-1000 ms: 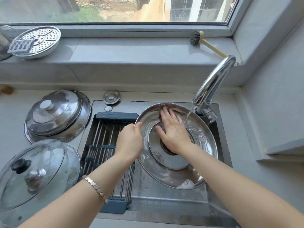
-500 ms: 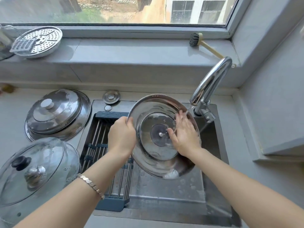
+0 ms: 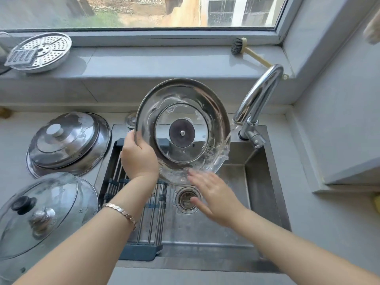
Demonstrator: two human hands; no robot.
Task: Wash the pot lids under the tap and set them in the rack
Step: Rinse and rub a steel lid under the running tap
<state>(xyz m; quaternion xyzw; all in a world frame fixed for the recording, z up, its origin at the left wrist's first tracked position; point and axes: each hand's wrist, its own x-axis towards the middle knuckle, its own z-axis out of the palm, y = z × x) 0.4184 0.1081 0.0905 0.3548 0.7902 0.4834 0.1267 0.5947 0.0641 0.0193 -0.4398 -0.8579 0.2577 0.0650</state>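
Note:
A large steel pot lid [image 3: 181, 95] with a glass centre is held upright over the sink, underside facing me. My left hand [image 3: 138, 156] grips its left rim. Water from the tap [image 3: 257, 97] splashes on the lid's lower right edge. My right hand [image 3: 216, 197], fingers spread and blurred, sits just below the lid over the drain [image 3: 187, 199], holding nothing. A dark roll-up rack [image 3: 144, 212] spans the sink's left part, partly hidden by my left arm. A steel lid [image 3: 67, 140] and a glass lid [image 3: 41, 214] rest on the counter at left.
The steel sink [image 3: 261, 182] fills the middle. On the window sill lie a perforated steamer plate [image 3: 44, 51] with a small grater at left and a dish brush [image 3: 246, 51] at right. A small round strainer cap [image 3: 130, 120] lies behind the sink.
The lid has been lifted and tipped upright, its rim under the water stream. My right hand has left the lid's inside and dropped below it.

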